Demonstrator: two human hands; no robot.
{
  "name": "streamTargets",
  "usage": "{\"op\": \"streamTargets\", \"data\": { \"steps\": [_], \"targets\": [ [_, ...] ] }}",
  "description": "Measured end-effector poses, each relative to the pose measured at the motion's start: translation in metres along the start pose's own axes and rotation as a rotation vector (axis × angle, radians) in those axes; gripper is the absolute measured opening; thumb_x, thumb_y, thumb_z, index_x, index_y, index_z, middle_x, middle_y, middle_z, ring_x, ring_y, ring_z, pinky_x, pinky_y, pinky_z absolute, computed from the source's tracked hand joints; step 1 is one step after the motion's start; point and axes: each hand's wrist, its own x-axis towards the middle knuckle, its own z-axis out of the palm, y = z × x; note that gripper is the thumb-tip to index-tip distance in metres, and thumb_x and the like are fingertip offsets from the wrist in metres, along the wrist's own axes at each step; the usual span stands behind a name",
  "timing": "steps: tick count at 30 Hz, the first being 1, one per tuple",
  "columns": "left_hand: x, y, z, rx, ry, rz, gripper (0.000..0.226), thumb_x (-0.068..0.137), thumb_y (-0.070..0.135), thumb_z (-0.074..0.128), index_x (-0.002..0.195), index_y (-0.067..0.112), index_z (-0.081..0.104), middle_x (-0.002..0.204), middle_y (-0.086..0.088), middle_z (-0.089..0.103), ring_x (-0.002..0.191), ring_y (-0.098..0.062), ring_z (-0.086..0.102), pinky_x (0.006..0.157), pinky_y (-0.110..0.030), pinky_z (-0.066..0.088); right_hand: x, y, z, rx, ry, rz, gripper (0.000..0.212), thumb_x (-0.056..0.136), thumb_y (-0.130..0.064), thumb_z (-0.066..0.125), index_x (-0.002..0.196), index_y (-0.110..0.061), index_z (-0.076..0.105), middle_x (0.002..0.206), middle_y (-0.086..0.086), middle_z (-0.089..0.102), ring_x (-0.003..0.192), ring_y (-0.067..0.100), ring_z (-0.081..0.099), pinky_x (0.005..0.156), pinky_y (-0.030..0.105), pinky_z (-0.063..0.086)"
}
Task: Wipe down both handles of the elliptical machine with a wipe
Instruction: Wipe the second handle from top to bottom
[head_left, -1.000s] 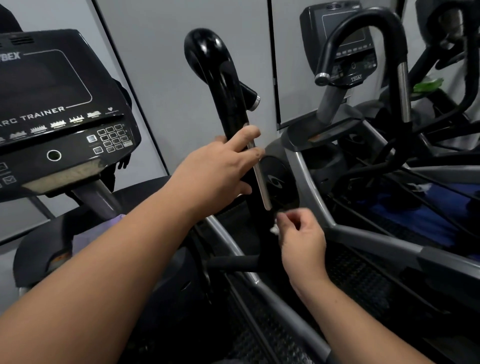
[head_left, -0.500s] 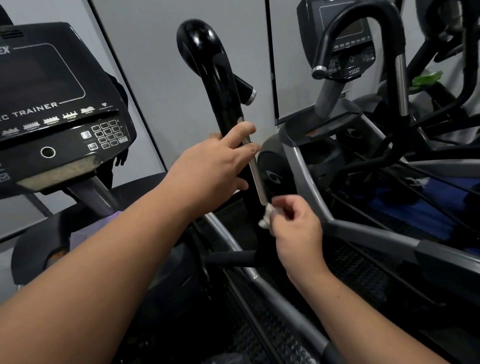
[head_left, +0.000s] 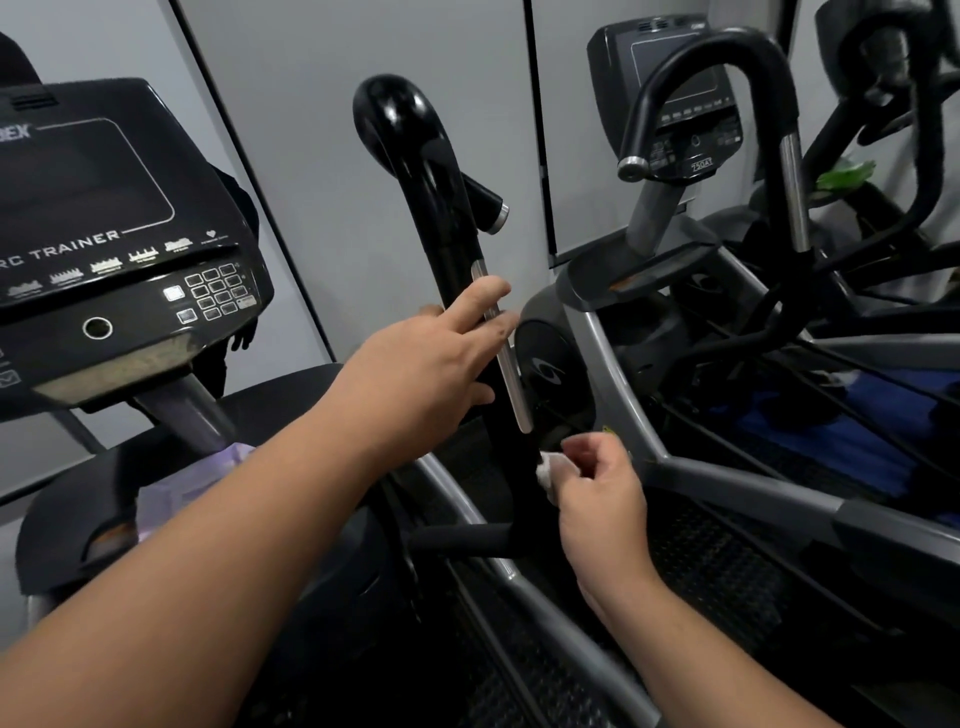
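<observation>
A glossy black handle (head_left: 415, 171) of the elliptical rises in the middle, with a silver sensor strip (head_left: 506, 364) down its right side. My left hand (head_left: 431, 374) rests around the handle's middle, fingers spread over the strip, loosely holding it. My right hand (head_left: 597, 493) is lower, pinching a small crumpled white wipe (head_left: 550, 467) against the handle's lower right side. The machine's other handle is outside the view.
The console (head_left: 119, 249) marked ARC TRAINER sits at the left. A short black side grip (head_left: 462, 540) sticks out below my hands. A second machine with a curved black handlebar (head_left: 727, 57) and its own console (head_left: 675, 78) stands at the right. Grey wall panels are behind.
My right hand with the wipe has slid a little along the lower handle. My left hand stays at the handle's middle. The camera has shifted slightly.
</observation>
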Motion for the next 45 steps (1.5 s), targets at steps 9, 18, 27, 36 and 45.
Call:
{"op": "streamTargets", "data": {
  "steps": [9, 18, 27, 36, 45],
  "targets": [
    [-0.004, -0.001, 0.004, 0.071, -0.014, 0.161, 0.048, 0.099, 0.031, 0.055, 0.146, 0.032, 0.046, 0.154, 0.01, 0.036, 0.091, -0.023, 0.058, 0.065, -0.041, 0.057, 0.008, 0.004, -0.001, 0.017, -0.071, 0.042, 0.008, 0.088, -0.013, 0.071, 0.082, -0.019, 0.07, 0.073, 0.001, 0.073, 0.071, 0.013, 0.066, 0.068, 0.033, 0.055],
    [-0.005, -0.001, 0.007, 0.039, -0.009, 0.144, 0.048, 0.098, 0.029, 0.057, 0.145, 0.031, 0.047, 0.153, 0.009, 0.036, 0.093, -0.025, 0.057, 0.065, -0.044, 0.058, 0.0, 0.013, -0.005, -0.02, -0.125, 0.069, 0.019, 0.089, -0.008, 0.066, 0.082, -0.024, 0.074, 0.077, 0.0, 0.075, 0.076, 0.019, 0.069, 0.073, 0.039, 0.055],
    [-0.006, 0.002, 0.005, 0.05, 0.007, 0.138, 0.048, 0.097, 0.028, 0.059, 0.144, 0.03, 0.049, 0.153, 0.007, 0.039, 0.092, -0.026, 0.058, 0.064, -0.042, 0.057, 0.0, 0.016, -0.011, -0.038, -0.199, 0.102, 0.02, 0.085, 0.001, 0.063, 0.08, -0.017, 0.071, 0.075, 0.009, 0.073, 0.069, 0.016, 0.062, 0.067, 0.037, 0.051],
    [-0.006, 0.004, 0.005, 0.051, 0.016, 0.125, 0.049, 0.096, 0.026, 0.061, 0.144, 0.029, 0.049, 0.151, 0.008, 0.04, 0.091, -0.025, 0.058, 0.063, -0.041, 0.057, -0.01, 0.02, -0.007, -0.071, -0.113, -0.003, 0.015, 0.083, -0.011, 0.067, 0.081, -0.025, 0.061, 0.091, 0.014, 0.064, 0.07, 0.016, 0.058, 0.064, 0.027, 0.045],
    [-0.006, 0.006, 0.007, 0.048, 0.008, 0.108, 0.05, 0.097, 0.027, 0.058, 0.145, 0.03, 0.045, 0.152, 0.009, 0.036, 0.094, -0.025, 0.056, 0.066, -0.044, 0.057, -0.039, 0.029, -0.017, -0.223, -0.187, -0.109, 0.033, 0.08, -0.003, 0.07, 0.081, -0.03, 0.052, 0.09, 0.0, 0.055, 0.072, 0.009, 0.055, 0.066, 0.014, 0.042]
  ]
}}
